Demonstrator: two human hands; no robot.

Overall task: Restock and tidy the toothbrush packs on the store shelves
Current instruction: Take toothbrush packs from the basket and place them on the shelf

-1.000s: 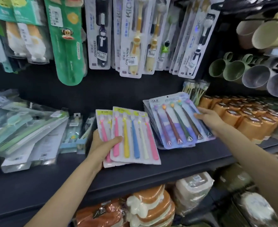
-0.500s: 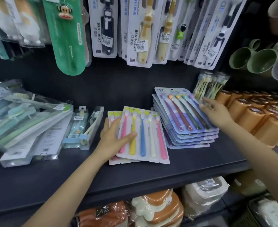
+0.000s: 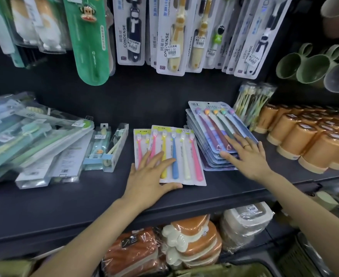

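Note:
Two flat packs of pastel toothbrushes (image 3: 181,154) lie overlapped on the dark shelf (image 3: 84,198). My left hand (image 3: 151,176) rests flat on their near left corner, fingers spread, thumb along the front edge. To the right sits a fanned stack of blue packs (image 3: 210,124) with dark-handled brushes. On that stack's near end my right hand (image 3: 245,156) lies flat with straight fingers and a ring on one finger. Neither hand grips a pack.
A loose heap of long clear toothbrush packs (image 3: 30,140) fills the shelf's left end, with two small boxed brushes (image 3: 106,146) beside it. Orange cups (image 3: 312,142) crowd the right. Kids' toothbrush cards (image 3: 169,35) hang above; green mugs (image 3: 304,66) hang at upper right.
My right hand slid from the blue stack's right side to lie flat on its near end. My left hand flattened and shifted to the pastel packs' front corner. The camera moved closer.

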